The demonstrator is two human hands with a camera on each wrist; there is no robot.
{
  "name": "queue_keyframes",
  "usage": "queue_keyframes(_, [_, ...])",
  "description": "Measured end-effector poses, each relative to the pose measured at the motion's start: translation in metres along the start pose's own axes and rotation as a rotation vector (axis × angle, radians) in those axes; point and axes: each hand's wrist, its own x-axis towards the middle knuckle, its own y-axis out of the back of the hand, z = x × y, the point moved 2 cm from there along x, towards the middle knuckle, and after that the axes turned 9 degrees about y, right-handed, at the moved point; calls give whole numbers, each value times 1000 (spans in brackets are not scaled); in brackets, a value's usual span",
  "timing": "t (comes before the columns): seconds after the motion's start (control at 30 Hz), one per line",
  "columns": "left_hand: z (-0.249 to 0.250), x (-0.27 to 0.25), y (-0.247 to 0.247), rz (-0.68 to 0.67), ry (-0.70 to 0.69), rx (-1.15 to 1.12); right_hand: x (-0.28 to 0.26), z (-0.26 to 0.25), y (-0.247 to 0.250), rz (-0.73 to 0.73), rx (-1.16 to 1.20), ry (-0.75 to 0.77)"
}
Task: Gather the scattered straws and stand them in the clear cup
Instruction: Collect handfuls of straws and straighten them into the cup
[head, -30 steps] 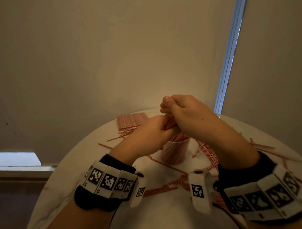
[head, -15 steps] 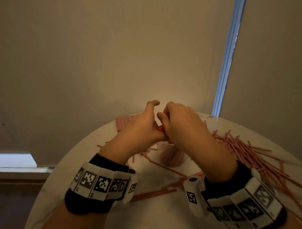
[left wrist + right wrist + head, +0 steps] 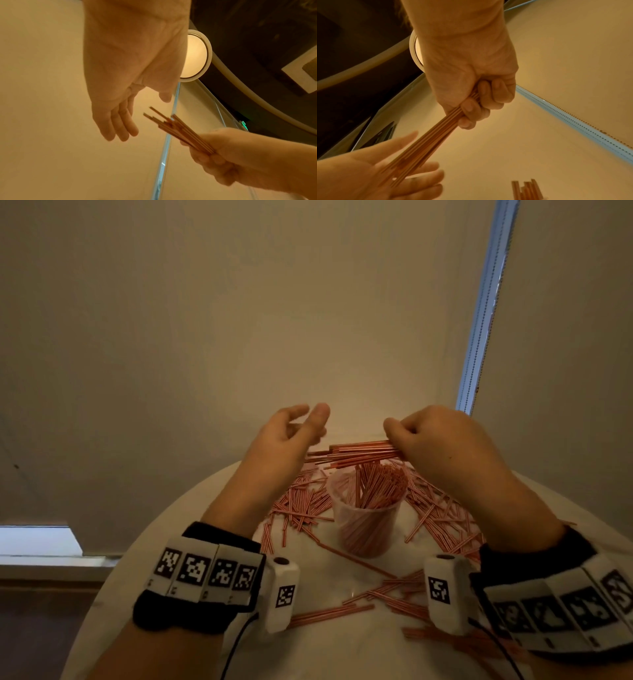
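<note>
Head view: the right hand grips a bundle of red-striped straws, held level above the cup. The cup stands on the round table, already holding upright straws, with loose straws scattered around it. The left hand is relaxed, fingers spread, holding nothing.

Left wrist view: the left hand hangs with straight fingers just beside the bundle tips; whether they touch is unclear.

Right wrist view: the right hand has fingers curled round the bundle, which crosses the left hand.
</note>
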Motion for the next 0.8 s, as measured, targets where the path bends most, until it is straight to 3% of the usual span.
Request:
queue_keyframes(0.13, [-10, -3, -39, -183, 113, -190, -2, -19, -14, 50, 13, 28])
queue_keyframes(0.2, [-19, -1, -42, -167, 114, -169, -2, -24, -18, 99, 43, 36])
queue_keyframes(0.33, [-29, 11, -28, -64, 173, -335, 0, -21, -14, 158, 447, -37])
queue_keyframes(0.47, [-31, 12, -32, -94, 185, -455, -3, -24, -18, 68, 726, -50])
queue_keyframes(0.7, [-35, 10, -34, -59, 86, -46, 1, -4, -8, 250, 363, 23])
queue_keyframes(0.8, [-44, 8, -40, -255, 233, 144, 2, 8, -9, 205, 217, 23])
